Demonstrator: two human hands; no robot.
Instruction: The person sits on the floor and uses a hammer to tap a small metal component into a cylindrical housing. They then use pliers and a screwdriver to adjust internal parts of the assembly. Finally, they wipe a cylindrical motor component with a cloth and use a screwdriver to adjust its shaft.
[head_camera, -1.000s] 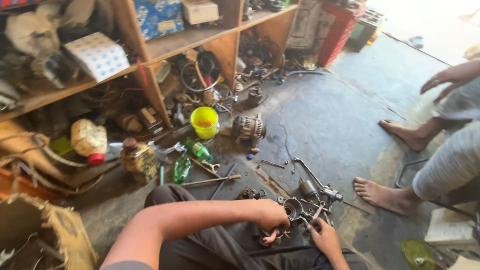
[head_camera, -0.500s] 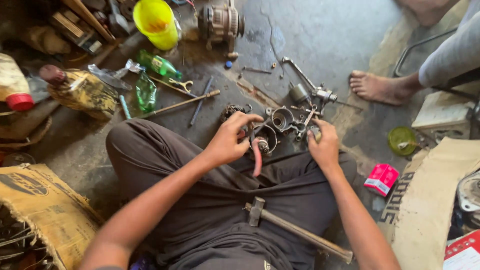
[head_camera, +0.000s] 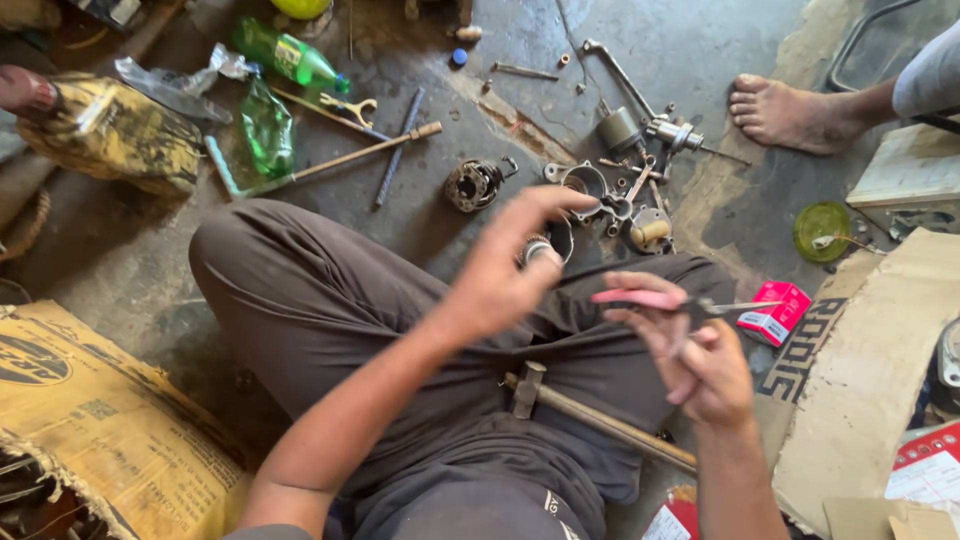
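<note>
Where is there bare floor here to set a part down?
Bare concrete lies between the green bottles and the bent knee, and between the round rotor part and the wooden-handled tool. It is crowded around the metal housings, ahead of the left hand.

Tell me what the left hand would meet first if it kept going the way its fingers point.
Probably the grey metal housing on the floor just beyond the left hand, whose blurred fingers aim up-right at it; depth is unclear.
</note>
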